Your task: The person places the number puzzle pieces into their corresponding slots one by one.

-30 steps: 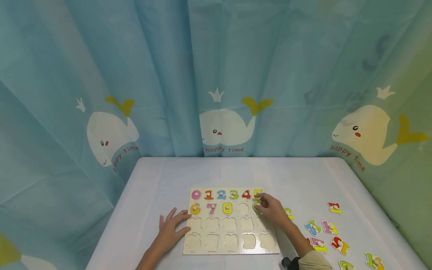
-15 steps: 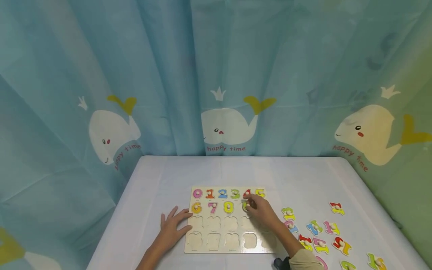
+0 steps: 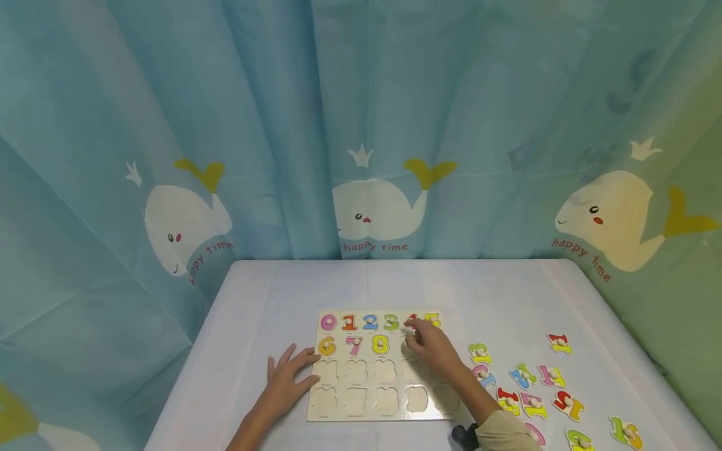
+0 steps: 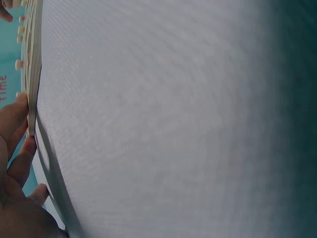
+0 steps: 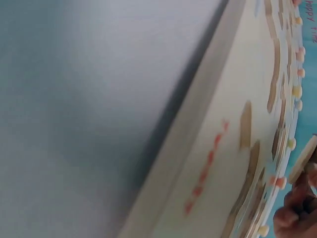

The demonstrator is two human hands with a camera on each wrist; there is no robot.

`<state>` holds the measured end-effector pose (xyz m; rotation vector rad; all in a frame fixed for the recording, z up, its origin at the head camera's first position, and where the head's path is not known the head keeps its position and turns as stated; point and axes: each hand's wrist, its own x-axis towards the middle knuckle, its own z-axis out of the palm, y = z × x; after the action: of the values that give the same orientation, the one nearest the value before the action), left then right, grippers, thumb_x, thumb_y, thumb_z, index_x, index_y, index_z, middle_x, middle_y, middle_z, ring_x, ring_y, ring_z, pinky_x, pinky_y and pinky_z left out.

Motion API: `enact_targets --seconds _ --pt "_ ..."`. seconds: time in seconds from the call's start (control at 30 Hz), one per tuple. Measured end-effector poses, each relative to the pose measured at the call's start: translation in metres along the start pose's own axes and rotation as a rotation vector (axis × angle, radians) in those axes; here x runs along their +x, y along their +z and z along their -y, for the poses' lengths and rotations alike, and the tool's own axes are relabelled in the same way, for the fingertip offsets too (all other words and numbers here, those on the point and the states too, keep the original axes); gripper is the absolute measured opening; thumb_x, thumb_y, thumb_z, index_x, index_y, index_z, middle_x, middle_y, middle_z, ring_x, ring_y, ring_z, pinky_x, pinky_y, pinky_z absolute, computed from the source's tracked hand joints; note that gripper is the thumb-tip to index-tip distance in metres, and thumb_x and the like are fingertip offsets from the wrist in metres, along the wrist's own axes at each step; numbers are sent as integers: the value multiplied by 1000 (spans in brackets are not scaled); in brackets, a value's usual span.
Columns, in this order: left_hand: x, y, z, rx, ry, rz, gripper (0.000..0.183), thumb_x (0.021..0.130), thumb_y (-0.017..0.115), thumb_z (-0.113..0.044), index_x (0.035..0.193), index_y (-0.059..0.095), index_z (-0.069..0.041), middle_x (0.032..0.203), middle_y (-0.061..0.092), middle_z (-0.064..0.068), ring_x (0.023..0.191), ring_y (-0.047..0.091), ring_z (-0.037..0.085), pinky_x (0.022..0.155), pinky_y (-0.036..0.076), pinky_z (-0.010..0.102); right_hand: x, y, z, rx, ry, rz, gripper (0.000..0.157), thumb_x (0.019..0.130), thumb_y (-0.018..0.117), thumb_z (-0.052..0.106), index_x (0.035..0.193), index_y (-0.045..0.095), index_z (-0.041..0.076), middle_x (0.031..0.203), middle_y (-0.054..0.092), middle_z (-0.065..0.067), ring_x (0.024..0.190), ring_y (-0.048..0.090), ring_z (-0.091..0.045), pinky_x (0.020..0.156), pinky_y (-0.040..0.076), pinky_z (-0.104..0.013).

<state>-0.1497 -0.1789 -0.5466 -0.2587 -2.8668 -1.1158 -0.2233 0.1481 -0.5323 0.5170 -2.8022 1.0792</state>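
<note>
Nearest, the left forearm (image 3: 254,429) enters from about 7 o'clock and slants up toward the board, while a beige sleeve (image 3: 504,432) comes in from 5 o'clock with a dark object (image 3: 465,437) at its cuff. The loose number pieces (image 3: 533,404), knobbed and multicoloured, lie scattered on the white table (image 3: 271,294) from the board's 3 o'clock round to its 4. The left hand (image 3: 286,379) sits at the 9 o'clock edge of the puzzle board (image 3: 369,383), palm down, its fingers extended and spread; the index finger and thumb touch that edge, gripping nothing. The right hand (image 3: 437,347) reaches in over the board toward its 1 o'clock part, wrist behind, fingers bent and pointing toward 10 o'clock. Thumb and fingers pinch a wooden piece (image 5: 303,159), tilted and raised off the board in the right wrist view; its numeral cannot be read. That hand is just right of the seated yellow 8 (image 3: 380,344) and partly covers the red 4 (image 3: 412,321) in the farthest row. Beyond the table, at 12 o'clock, hangs a blue-green curtain (image 3: 276,125) printed with white whales (image 3: 379,210).
</note>
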Motion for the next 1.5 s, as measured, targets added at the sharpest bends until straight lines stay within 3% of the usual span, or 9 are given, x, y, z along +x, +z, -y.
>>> enact_targets --seconds 0.13,0.27,0.5,0.67,0.77,1.0,1.23,1.4,1.5 --pt "0 0 0 -2 0 0 34 81 74 -24 113 66 -16 129 56 12 131 28 45 97 -5 73 3 8 4 -162 11 -12 27 85 65 12 111 62 6 76 60 2 64 53 -11 55 45 -30" --pt "1 0 -1 -9 0 5 34 81 74 -24 114 66 -16 129 56 12 132 28 45 98 -5 73 4 19 6 -294 84 -4 32 87 68 21 115 59 9 99 67 -9 86 64 -25 67 52 -42" --pt "3 -1 -2 -7 7 4 35 81 74 -25 114 66 -16 129 56 11 132 27 44 98 -6 73 5 26 15 -410 143 -54 40 83 73 26 117 58 11 81 66 -6 55 49 -16 46 43 -34" --pt "4 -3 -4 -7 9 11 35 81 73 -25 114 66 -16 129 56 11 132 27 45 97 -6 73 6 29 19 -462 130 -108 37 81 75 23 112 58 11 61 56 -1 46 38 -15 39 34 -31" --pt "4 -5 -5 -9 2 7 35 81 73 -25 114 66 -15 129 56 12 132 27 45 98 -6 73 7 30 20 -487 94 -109 39 82 74 23 113 56 8 60 53 -2 45 39 -15 37 32 -29" --pt "3 -6 -3 -11 -7 2 35 81 74 -24 114 66 -15 129 56 11 132 27 45 98 -6 73 8 22 18 -369 144 20 39 88 67 23 121 54 7 68 58 -4 53 43 -15 44 38 -32" --pt "3 -4 0 -24 -1 2 35 80 74 -24 113 67 -15 128 57 11 131 28 46 97 -6 74 10 18 17 -311 175 77 40 88 67 24 121 55 6 77 65 -6 60 54 -16 50 45 -36" --pt "2 -1 2 -27 -4 3 35 80 75 -25 113 67 -15 128 57 11 131 28 46 97 -7 73 5 8 12 -136 152 39 30 97 54 26 119 57 7 91 68 -8 69 62 -23 54 47 -37" --pt "1 0 2 -18 -7 16 36 80 74 -26 114 66 -16 129 57 10 132 28 46 97 -6 73 -1 -1 5 -23 151 -5 26 100 48 26 116 59 10 82 64 -4 60 57 -18 50 43 -32"
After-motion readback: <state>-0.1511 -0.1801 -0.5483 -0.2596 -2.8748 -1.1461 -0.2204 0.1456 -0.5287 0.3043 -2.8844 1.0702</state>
